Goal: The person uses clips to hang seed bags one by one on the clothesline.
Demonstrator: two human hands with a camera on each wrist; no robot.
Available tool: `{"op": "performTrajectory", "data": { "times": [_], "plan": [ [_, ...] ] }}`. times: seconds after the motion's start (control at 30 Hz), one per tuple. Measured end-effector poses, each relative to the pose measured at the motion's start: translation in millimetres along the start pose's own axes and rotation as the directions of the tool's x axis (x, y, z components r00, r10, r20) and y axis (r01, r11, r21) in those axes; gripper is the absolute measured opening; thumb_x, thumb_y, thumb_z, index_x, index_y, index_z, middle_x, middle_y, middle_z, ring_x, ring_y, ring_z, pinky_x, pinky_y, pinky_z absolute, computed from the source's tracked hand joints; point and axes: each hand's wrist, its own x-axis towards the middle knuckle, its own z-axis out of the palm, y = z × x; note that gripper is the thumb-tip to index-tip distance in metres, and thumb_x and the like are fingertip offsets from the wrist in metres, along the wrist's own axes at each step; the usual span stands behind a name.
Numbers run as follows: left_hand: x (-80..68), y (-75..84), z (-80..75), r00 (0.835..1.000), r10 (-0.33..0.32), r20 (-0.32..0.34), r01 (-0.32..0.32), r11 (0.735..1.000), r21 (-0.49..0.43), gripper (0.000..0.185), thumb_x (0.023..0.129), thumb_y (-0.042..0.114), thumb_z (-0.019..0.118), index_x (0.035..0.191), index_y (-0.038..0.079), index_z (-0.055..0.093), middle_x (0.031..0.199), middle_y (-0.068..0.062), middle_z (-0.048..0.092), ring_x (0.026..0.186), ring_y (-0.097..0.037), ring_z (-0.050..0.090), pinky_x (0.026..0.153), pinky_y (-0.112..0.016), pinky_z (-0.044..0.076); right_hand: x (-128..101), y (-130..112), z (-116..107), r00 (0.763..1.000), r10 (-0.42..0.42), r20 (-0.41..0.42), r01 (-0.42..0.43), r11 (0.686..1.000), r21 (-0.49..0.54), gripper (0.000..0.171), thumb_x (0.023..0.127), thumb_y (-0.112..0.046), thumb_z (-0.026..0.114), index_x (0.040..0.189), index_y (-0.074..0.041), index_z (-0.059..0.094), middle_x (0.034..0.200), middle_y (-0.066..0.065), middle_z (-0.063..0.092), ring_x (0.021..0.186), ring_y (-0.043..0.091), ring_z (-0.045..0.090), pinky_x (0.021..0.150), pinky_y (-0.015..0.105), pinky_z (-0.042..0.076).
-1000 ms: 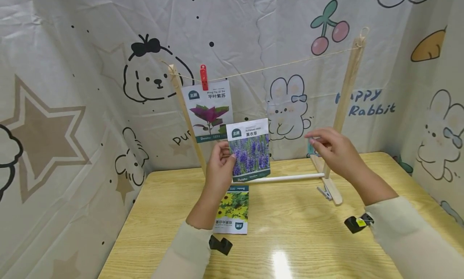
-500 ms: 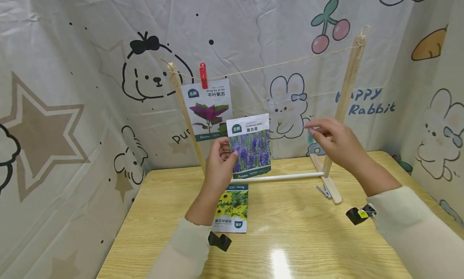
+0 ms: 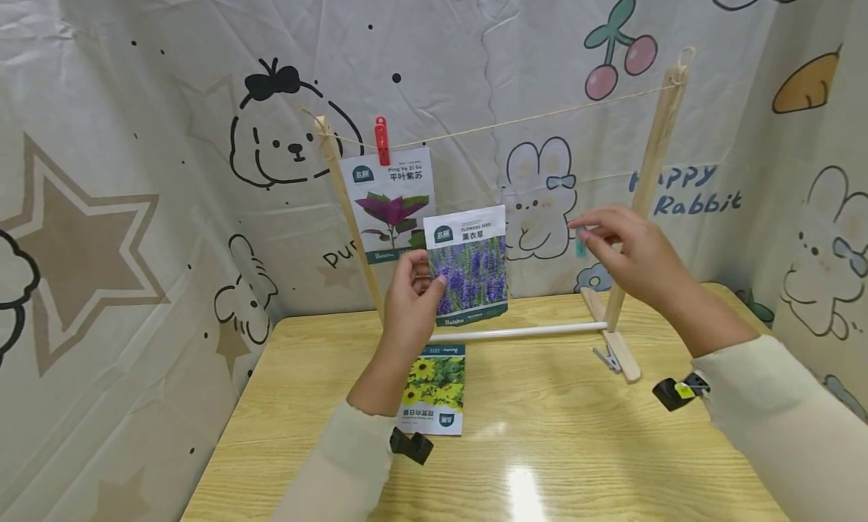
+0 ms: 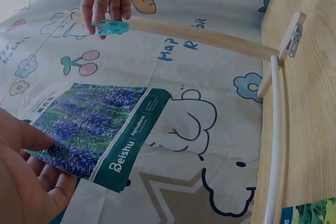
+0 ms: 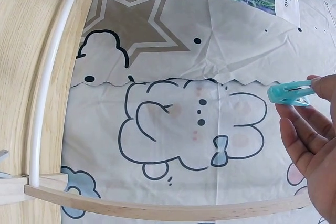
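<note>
My left hand [image 3: 412, 296] pinches a seed packet with purple lavender flowers [image 3: 469, 270] by its left edge, thumb on the front. The packet is upright, below the string [image 3: 502, 124] and partly overlapping the hanging packet in the head view. At the right, my right hand [image 3: 627, 251] pinches a teal clothespin [image 5: 289, 93] between thumb and fingers, near the right wooden post. A red clothespin [image 3: 383, 141] fixes a packet with a purple-leaved plant [image 3: 393, 206] to the string. On the table lies a packet with yellow flowers [image 3: 437, 390], upside down from my side.
The string runs between the left post [image 3: 353, 221] and right post [image 3: 652, 168] of a wooden frame. A white rod [image 3: 529, 332] joins the posts low down. A grey clothespin [image 3: 607, 359] lies by the right foot [image 3: 622, 360]. A printed cloth [image 3: 447, 70] hangs behind.
Both hands have risen slightly, the left one lifting the lavender packet and the right one the teal clothespin. The hanging packet and the one on the table have stayed put.
</note>
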Motion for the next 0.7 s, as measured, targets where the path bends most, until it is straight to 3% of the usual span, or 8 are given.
{"op": "performTrajectory", "data": {
  "times": [0.37, 0.7],
  "plan": [
    [5.1, -0.8, 2.6, 1.000, 0.019, -0.020, -0.019, 1.000, 0.007, 0.036, 0.102, 0.007, 0.058, 0.135, 0.012, 0.046, 0.119, -0.008, 0.051, 0.102, -0.021, 0.055, 0.082, -0.032, 0.047, 6.2, -3.8, -7.9, 0.998, -0.062, -0.023, 0.062, 0.998, 0.000, 0.020, 0.101, -0.009, 0.061, 0.118, -0.010, 0.071, 0.126, 0.009, 0.063, 0.103, 0.022, 0.063, 0.085, -0.003, 0.037],
    [11.1, -5.0, 1.0, 0.999, 0.040, -0.021, -0.040, 0.999, -0.023, 0.038, 0.102, 0.007, 0.057, 0.138, 0.011, 0.045, 0.120, -0.008, 0.051, 0.103, -0.020, 0.054, 0.083, -0.030, 0.047, 11.1, -6.6, -13.2, 0.999, -0.052, -0.016, 0.052, 0.999, -0.014, 0.019, 0.102, -0.012, 0.058, 0.117, -0.008, 0.070, 0.133, 0.012, 0.060, 0.105, 0.026, 0.065, 0.084, -0.004, 0.036]
  ]
}}
